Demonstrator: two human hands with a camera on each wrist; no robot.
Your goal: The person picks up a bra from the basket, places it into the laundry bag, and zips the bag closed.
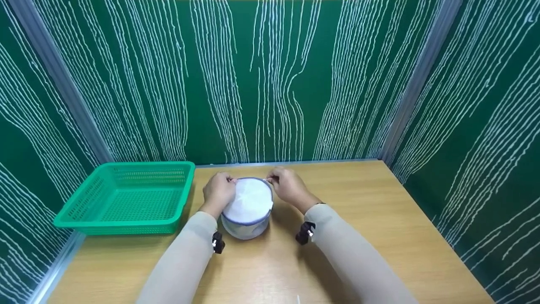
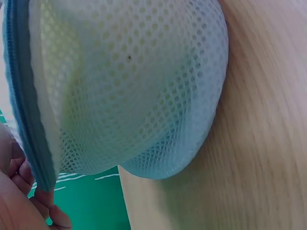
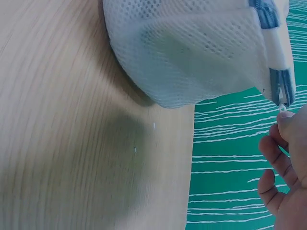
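A round white mesh laundry bag [image 1: 248, 202] stands on the wooden table with its flat lid facing up. Around the lid's edge runs a blue zipper [image 2: 23, 103]. My left hand [image 1: 218, 192] pinches that edge at the far left of the lid. Opposite it, my right hand [image 1: 289, 186] pinches the small zipper pull [image 3: 282, 108] between thumb and forefinger, the other fingers loosely bent. Through the mesh in the left wrist view, a pale yellowish tint shows; what makes it is hidden.
To the left, a green plastic basket [image 1: 122, 226] stands close by my left forearm. Green walls with white streaks rise behind and on both sides of the table [image 1: 358, 202]. Tiny white specks [image 3: 135, 150] lie on the tabletop near the bag.
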